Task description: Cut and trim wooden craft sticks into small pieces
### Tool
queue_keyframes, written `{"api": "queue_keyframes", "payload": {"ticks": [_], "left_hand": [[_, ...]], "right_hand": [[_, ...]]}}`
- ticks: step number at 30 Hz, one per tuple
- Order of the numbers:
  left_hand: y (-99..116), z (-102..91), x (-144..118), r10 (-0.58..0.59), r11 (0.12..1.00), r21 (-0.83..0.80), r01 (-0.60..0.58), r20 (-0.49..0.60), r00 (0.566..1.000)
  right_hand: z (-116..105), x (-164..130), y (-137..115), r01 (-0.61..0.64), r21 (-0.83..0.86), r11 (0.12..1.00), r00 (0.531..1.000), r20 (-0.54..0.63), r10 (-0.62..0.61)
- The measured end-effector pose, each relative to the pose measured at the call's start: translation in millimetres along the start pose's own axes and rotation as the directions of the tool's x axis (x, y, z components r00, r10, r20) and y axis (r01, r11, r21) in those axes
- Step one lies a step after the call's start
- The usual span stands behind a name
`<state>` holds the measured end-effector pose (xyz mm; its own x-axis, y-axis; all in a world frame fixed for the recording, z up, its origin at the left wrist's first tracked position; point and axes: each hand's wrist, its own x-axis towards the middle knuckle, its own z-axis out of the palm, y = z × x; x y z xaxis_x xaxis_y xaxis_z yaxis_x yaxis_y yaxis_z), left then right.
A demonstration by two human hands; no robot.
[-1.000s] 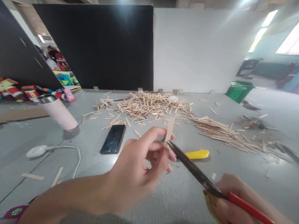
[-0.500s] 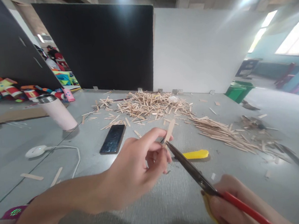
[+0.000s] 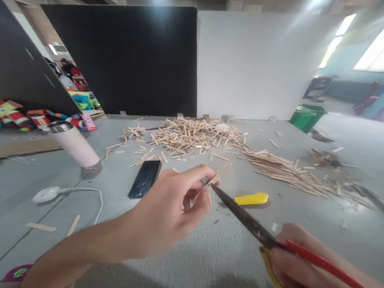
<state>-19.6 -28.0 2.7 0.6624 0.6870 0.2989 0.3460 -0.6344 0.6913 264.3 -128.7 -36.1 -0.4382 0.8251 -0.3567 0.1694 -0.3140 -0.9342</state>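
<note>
The left hand [image 3: 170, 205] pinches a small wooden stick [image 3: 219, 175]; the right hand [image 3: 302, 264] grips scissors [image 3: 243, 218], blades seemingly shut. Fingers [image 3: 200, 197] sit close; a slip could nick them.

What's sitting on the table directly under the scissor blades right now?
Under the scissors lies bare grey table, with a yellow piece just beyond the blades. The left hand covers the table beneath it, so anything there cannot be seen.

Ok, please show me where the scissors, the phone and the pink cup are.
scissors [image 3: 243, 216]: head view, middle of the dark blades.
phone [image 3: 145, 178]: head view, centre of its dark screen.
pink cup [image 3: 75, 147]: head view, middle of its side wall.
</note>
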Motion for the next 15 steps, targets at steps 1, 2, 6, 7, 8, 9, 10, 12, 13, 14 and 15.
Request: {"api": "queue_keyframes", "payload": {"ticks": [1,2,6,7,8,9,10,12,13,14,15], "left_hand": [[-0.3,-1.4,0.4,-0.004,1.0,-0.003,0.004,0.016,1.0],[-0.5,-2.4,0.9,-0.006,1.0,-0.012,0.007,0.028,1.0],[-0.6,-4.9,4.7,-0.033,0.993,-0.109,0.04,0.065,0.997],[-0.3,-5.6,5.9,-0.048,0.987,-0.15,0.061,0.087,0.995],[0.1,-6.3,7.0,-0.061,0.978,-0.193,0.082,0.11,0.992],[0.6,-7.1,8.0,-0.072,0.968,-0.231,0.101,0.131,0.989],[1.0,-7.8,8.6,-0.078,0.959,-0.26,0.114,0.146,0.986],[1.5,-8.8,8.9,-0.085,0.952,-0.279,0.125,0.149,0.985],[1.5,-9.0,8.6,-0.091,0.955,-0.267,0.126,0.14,0.986],[1.3,-9.1,8.0,-0.097,0.961,-0.245,0.127,0.129,0.987],[1.1,-9.1,7.4,-0.102,0.968,-0.215,0.126,0.117,0.988]], "right_hand": [[-0.2,-0.9,-0.4,-0.008,-0.015,1.0,1.0,-0.021,0.008],[-0.3,-1.3,-0.5,-0.018,-0.026,0.999,0.999,-0.03,0.017],[1.7,3.3,3.8,-0.089,0.082,0.993,0.991,0.104,0.08],[2.9,5.5,5.6,-0.12,0.156,0.98,0.986,0.13,0.1],[4.2,7.7,7.4,-0.146,0.235,0.961,0.984,0.133,0.117],[5.5,9.8,9.1,-0.164,0.307,0.938,0.983,0.127,0.13],[6.6,11.7,10.6,-0.177,0.361,0.916,0.983,0.119,0.143],[8.2,14.4,13.2,-0.188,0.409,0.893,0.98,0.131,0.147],[8.7,15.2,14.4,-0.19,0.418,0.888,0.98,0.131,0.148],[9.1,16.0,15.8,-0.19,0.426,0.884,0.98,0.128,0.15],[9.4,16.7,17.4,-0.192,0.432,0.881,0.98,0.134,0.148]]}}
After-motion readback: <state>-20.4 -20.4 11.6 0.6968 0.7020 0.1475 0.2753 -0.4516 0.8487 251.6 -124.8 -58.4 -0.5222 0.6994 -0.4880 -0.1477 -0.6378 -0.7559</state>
